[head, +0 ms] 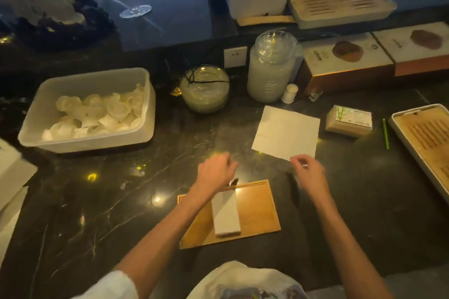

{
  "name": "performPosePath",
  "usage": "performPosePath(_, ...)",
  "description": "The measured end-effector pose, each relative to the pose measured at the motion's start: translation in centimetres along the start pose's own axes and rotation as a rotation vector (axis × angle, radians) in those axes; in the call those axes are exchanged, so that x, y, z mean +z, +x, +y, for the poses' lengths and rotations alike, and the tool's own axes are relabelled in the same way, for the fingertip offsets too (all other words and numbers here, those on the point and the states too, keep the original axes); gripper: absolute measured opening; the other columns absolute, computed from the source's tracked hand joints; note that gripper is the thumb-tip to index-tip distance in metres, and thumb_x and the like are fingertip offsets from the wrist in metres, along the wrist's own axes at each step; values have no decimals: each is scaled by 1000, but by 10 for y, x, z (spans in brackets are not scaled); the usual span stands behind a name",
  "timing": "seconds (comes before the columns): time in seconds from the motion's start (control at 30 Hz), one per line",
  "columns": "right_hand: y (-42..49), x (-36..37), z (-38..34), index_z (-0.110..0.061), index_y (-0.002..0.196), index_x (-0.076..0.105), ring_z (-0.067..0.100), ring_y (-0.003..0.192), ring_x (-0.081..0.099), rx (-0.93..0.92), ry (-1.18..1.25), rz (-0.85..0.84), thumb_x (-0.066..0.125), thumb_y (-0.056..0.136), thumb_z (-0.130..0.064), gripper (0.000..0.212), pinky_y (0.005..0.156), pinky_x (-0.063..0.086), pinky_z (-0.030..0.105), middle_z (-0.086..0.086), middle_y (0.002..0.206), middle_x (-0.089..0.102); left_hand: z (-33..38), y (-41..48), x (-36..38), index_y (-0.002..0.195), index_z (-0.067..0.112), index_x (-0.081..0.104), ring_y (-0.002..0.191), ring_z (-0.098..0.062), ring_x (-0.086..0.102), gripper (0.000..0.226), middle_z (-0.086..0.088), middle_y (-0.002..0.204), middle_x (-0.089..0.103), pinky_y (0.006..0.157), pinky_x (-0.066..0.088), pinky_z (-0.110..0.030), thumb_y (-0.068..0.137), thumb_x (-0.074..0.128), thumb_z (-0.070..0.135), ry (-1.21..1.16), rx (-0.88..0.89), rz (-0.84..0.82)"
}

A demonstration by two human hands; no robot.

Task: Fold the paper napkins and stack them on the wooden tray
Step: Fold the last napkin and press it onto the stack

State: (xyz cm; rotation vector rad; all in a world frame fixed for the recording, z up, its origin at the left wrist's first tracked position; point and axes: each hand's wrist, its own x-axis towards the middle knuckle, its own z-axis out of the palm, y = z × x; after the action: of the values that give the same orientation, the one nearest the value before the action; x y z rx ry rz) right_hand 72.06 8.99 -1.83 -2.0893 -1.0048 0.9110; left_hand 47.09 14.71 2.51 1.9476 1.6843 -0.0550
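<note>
A small wooden tray [257, 211] lies on the dark marble counter close to me. A stack of folded white napkins [226, 213] rests on its left half. Beyond the tray, one unfolded white napkin [286, 132] lies flat on the counter. My left hand [216, 170] hovers over the tray's far left corner, fingers loosely curled and holding nothing. My right hand [308, 172] is at the near edge of the flat napkin, with its fingertips drawn together over the paper's corner. Whether they pinch the paper is unclear.
A pack of napkins [348, 120] sits right of the flat napkin, beside a green stick [385, 133] and a slatted tray [427, 138]. A plastic tub of small cups [90, 109] stands at left. A glass bowl [205, 88] and a glass jar [272, 68] stand behind.
</note>
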Motion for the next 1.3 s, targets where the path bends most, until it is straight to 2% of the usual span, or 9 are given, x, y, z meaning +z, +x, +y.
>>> performPosePath(0.17,63,-11,-1,-4,106,71,29,96,66,252,-79,286,60,98,-25,24,81,51,39,16,106,72,50,89,25,110,11,65,101,-29,68,31,-11,110,71,90,53,-42,102,51,38,-89,-110,-31)
performPosePath(0.37,87,-6,21,3,83,73,37,85,69,351,-246,190,63,93,-23,29,69,45,33,19,88,73,67,128,71,137,6,47,127,-36,56,50,-18,140,52,102,48,-45,101,57,38,-132,-230,-52)
performPosePath(0.6,80,4,19,-5,79,69,30,78,64,423,-292,167,54,93,-10,21,69,52,39,13,82,66,62,136,86,118,5,66,116,-33,59,28,-16,130,57,99,54,-44,102,56,25,-134,-194,-37)
performPosePath(0.8,18,2,-24,-16,101,62,16,71,57,434,307,34,64,95,-16,6,61,46,31,5,80,63,35,88,57,108,11,48,87,-24,58,12,-10,95,57,76,49,-38,100,57,15,-1197,-427,182)
performPosePath(0.87,-19,13,-32,-18,101,62,13,66,60,364,376,3,67,94,-18,9,55,47,26,4,75,64,26,50,46,114,9,51,76,-20,62,26,-11,85,63,71,49,-36,104,55,32,-1516,-415,-70)
performPosePath(0.93,-58,25,-36,-16,102,61,9,58,62,275,448,-73,69,94,-18,12,46,46,21,7,73,67,17,12,41,129,10,58,104,-25,72,41,-15,113,75,97,55,-43,105,48,41,-1695,-289,-344)
performPosePath(1.03,-107,39,-38,-14,102,60,6,54,66,220,446,-204,70,93,-16,13,42,44,18,12,78,72,5,-25,32,140,9,52,130,-35,59,43,-20,138,63,114,42,-56,105,51,33,-1734,-271,-362)
performPosePath(1.17,-143,27,-35,-9,93,59,14,63,72,191,399,-513,72,91,-10,14,37,43,18,12,81,76,-5,-43,17,143,8,43,128,-36,57,48,-20,138,57,109,46,-59,98,58,-2,-1531,-283,-196)
performPosePath(1.3,-151,-9,-31,-9,92,64,19,71,72,137,364,-564,79,81,-24,24,43,47,21,16,95,78,-18,-63,-9,132,25,55,123,-27,62,42,-7,132,64,104,52,-54,95,62,6,-1364,-105,-214)
